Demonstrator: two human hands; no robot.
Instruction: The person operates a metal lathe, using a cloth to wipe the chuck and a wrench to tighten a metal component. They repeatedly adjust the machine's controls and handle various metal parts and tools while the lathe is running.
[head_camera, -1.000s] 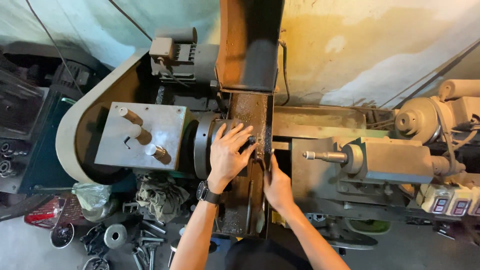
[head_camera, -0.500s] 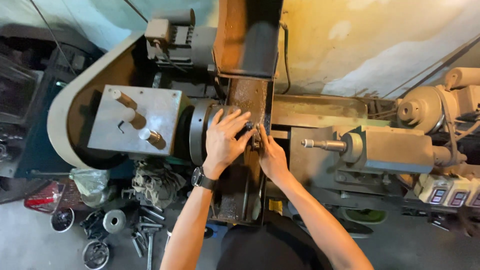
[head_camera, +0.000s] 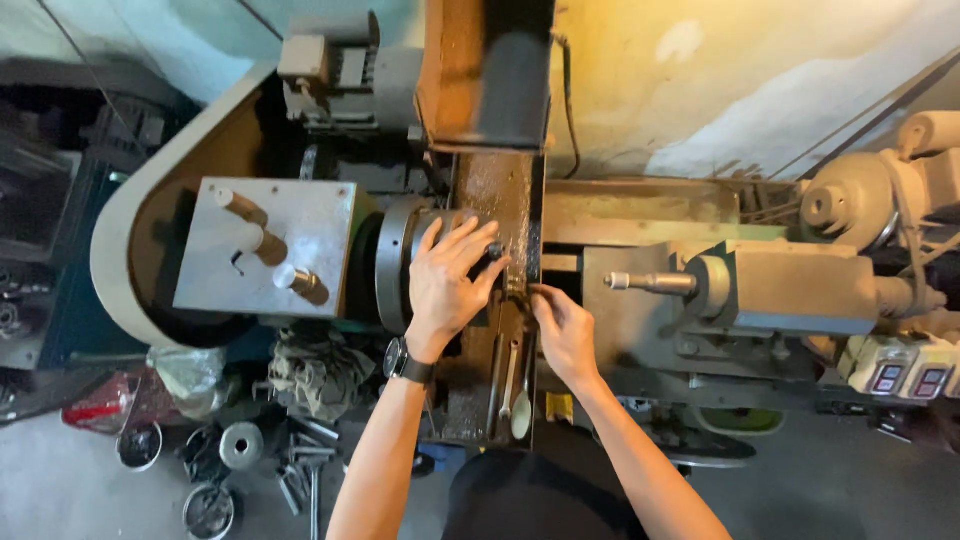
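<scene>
Steel lathe chuck (head_camera: 400, 262) under left hand (head_camera: 447, 285), fingers (head_camera: 462, 240) spread flat across it. Right hand (head_camera: 563, 330) fingers pinched together just beside, tailstock (head_camera: 770, 288) well apart.

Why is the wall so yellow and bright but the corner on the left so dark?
In the head view, warm light falls on the cracked plaster wall, tinting it yellow; the left side around the dark green cabinet sits in shadow. The left hand on the round grey metal chuck and the right hand look sharp, while the wide lens bends the edges.
</scene>
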